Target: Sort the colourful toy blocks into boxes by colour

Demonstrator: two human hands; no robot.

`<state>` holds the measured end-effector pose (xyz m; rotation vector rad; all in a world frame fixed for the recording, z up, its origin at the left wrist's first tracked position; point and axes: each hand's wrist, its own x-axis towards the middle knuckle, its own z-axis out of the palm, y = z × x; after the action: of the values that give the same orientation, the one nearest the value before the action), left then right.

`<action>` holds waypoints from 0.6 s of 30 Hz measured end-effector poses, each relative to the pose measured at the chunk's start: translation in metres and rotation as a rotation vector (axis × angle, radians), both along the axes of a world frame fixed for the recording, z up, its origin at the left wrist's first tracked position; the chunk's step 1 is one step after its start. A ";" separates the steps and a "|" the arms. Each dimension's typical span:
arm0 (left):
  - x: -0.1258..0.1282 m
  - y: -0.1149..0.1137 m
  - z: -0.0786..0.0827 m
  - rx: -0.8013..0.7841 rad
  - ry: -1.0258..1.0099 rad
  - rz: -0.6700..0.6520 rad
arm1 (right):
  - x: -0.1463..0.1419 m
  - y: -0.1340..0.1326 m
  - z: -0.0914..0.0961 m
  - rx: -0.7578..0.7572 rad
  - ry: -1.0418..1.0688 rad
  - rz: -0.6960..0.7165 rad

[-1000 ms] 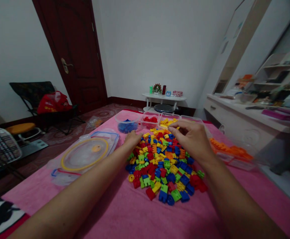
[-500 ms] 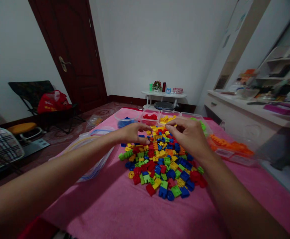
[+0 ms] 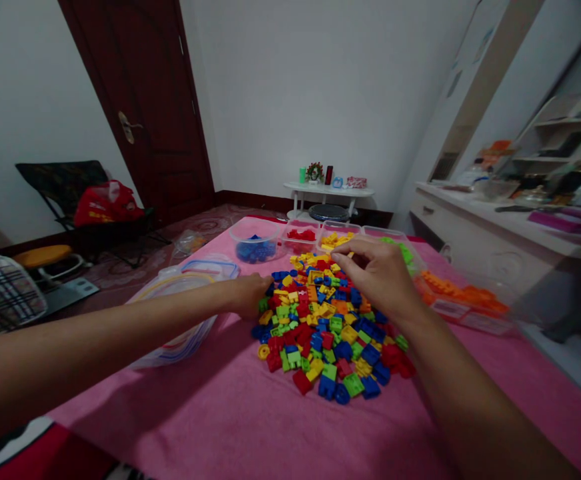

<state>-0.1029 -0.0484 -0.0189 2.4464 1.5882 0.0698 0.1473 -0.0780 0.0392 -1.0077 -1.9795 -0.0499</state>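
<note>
A heap of toy building bricks (image 3: 320,327) in red, yellow, blue, green and orange lies on the pink cloth. My left hand (image 3: 252,295) is at the heap's left edge, fingers curled down beside green and blue bricks. Its fingertips are mostly hidden, and what they hold cannot be made out. Over the heap's far right side, my right hand (image 3: 381,270) has thumb and fingers drawn together in a pinch. Whatever is between those fingertips is too small to tell. Yellow bricks lie just beneath them.
Along the far edge stand clear tubs of blue (image 3: 255,249), red (image 3: 300,236), yellow (image 3: 338,240) and green bricks (image 3: 404,253). A container of orange bricks (image 3: 463,298) sits at right. Clear lids (image 3: 180,340) with coloured rims lie left, under my left forearm. A pink cloth (image 3: 230,420) covers the table.
My left hand has moved left and nearer, from the heap's far middle to its left edge, and its fingers have curled. The right hand stays nearly where it was, still pinched.
</note>
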 end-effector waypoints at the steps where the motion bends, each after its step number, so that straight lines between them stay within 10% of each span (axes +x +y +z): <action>1: 0.004 -0.002 -0.001 -0.018 -0.024 0.016 | 0.000 0.001 -0.001 -0.004 -0.004 -0.002; 6: 0.033 -0.006 0.004 -0.154 -0.245 0.131 | 0.000 0.004 -0.006 -0.036 -0.038 -0.020; 18: 0.100 0.041 0.001 0.173 -0.749 0.046 | 0.018 0.016 -0.017 -0.343 -0.338 -0.150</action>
<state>-0.0030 -0.0077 -0.0182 2.0929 1.3122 1.0312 0.1649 -0.0619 0.0218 -1.4467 -2.2623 0.0414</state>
